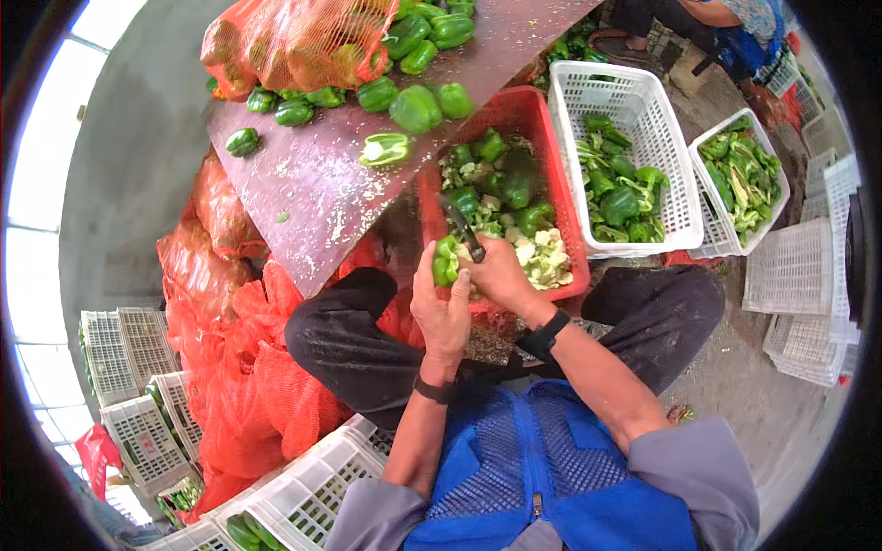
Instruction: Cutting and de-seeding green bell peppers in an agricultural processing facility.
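Observation:
My left hand [439, 303] holds a cut green bell pepper [446, 262] above the near side of a red plastic crate [577, 227]. My right hand [501, 272] grips a knife with a dark curved blade [456, 219], close against the pepper's right side. Inside the red crate lie green peppers and pale, seedy pepper cores [544, 258]. On the board's corner up ahead rests a halved green pepper [386, 149], its pale inside showing. Whole green bell peppers [415, 109] sit behind it, beside an orange mesh sack [296, 48].
To the right, a white plastic crate [679, 165] and a smaller one [782, 182] hold cut green peppers. Stacked white crates [789, 268] stand farther right. Red mesh sacks [275, 386] and more crates [141, 441] are at the left. A person [730, 27] sits at the top right.

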Tool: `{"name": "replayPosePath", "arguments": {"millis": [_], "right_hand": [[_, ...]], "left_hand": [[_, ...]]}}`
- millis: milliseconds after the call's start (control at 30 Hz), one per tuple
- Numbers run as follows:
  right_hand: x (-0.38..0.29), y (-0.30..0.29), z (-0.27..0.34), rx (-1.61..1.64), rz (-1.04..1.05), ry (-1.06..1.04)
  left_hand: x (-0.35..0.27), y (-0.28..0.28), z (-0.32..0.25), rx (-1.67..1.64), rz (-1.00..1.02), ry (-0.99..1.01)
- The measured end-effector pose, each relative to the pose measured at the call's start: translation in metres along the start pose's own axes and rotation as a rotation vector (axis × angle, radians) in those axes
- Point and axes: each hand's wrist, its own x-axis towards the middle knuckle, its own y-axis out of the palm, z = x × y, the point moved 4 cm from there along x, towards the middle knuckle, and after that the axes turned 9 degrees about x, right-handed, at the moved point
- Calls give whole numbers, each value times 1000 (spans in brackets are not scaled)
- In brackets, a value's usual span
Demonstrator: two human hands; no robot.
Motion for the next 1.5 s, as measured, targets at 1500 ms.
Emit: {"name": "replayPosePath", "arguments": {"millis": [1500], "right_hand": [[-75,-60,-26,394,114,349]], "left_hand": [[-36,87,16,-917,522,-495]]}}
